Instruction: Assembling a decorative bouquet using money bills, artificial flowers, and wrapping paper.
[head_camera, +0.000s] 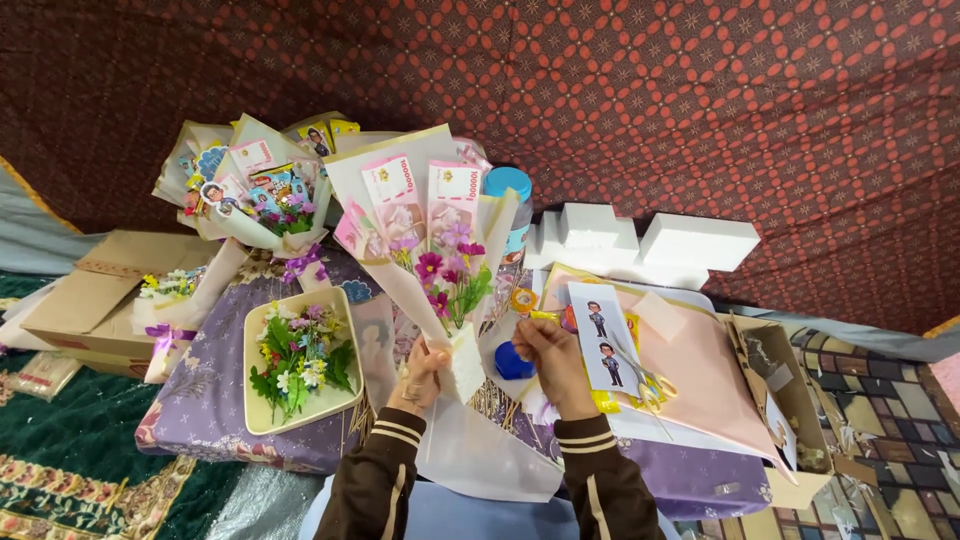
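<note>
Your left hand (418, 372) has its fingers (408, 380) closed round the narrow stem end of a cream paper bouquet (430, 250), holding it upright over the worktop (200, 400). The cone opens above your grip and carries pink and magenta flowers with folded pink paper notes fanned behind them.

Your right hand (552, 362) sits just beside the left, fingers curled shut, seemingly pinching the edge of the wrapping paper; exactly what they pinch I cannot tell. Just between and behind the hands lies a small blue round lid (512, 362). Above your right fingers is a small roll of yellow tape (523, 299), and further up, behind the bouquet, a jar with a blue cap (508, 184).

To the right of your right fingers lies a white sheet with two small cartoon figures (605, 345) on a stack of pink paper (700, 370), with scissors (645, 385) on top. Past that stands an open cardboard box (790, 400); its contents are too small to tell. White foam blocks (690, 240) sit well above.

To the left of your left fingers, a cream square tray (262, 415) holds loose artificial flowers and green leaves. Above it stands a second finished bouquet (262, 195) packed with snack packets and picture cards. Far left, a flat cardboard box (90, 300) carries a small flower bunch (170, 287).
</note>
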